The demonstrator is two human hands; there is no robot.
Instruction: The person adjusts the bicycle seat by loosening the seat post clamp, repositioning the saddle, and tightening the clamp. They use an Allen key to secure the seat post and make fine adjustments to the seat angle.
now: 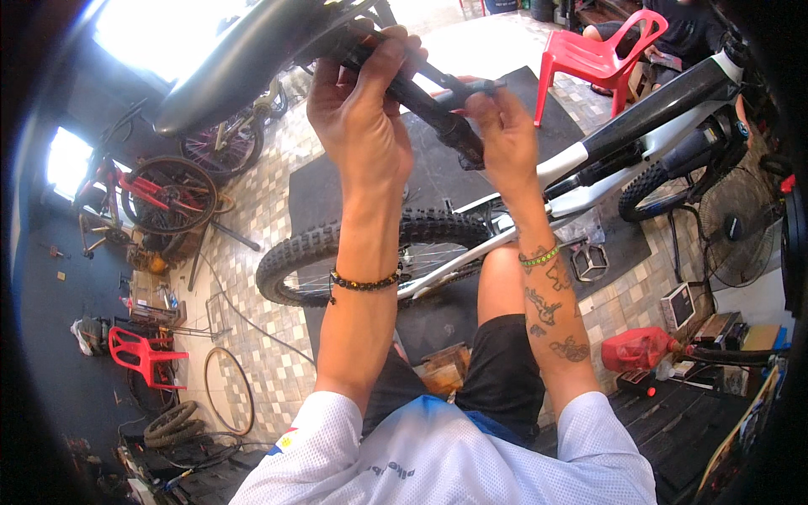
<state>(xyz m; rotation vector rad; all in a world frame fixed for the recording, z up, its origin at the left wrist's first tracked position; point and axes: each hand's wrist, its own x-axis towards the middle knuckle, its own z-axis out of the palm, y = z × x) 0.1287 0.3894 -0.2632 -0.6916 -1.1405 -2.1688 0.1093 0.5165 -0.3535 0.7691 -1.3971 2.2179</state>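
Observation:
A black bicycle saddle (231, 71) with its black seatpost (442, 122) is raised in front of me, the post slanting down to the right. My left hand (360, 105) is closed around the upper part of the post, just under the saddle. With thumb and fingers my right hand (502, 126) pinches a thin dark rod-like piece (459, 87) beside the post; its exact kind is unclear. Below both hands lies a white and black bicycle frame (581, 164) with a knobby-tyred wheel (295, 261), on a dark mat (316, 189).
Red plastic chairs stand ahead right (589, 55) and at left (143, 353). Another person (694, 34) sits at the far right. More bicycles (164, 194) lean at left. A fan (736, 223) and a red jerrycan (635, 349) are at right.

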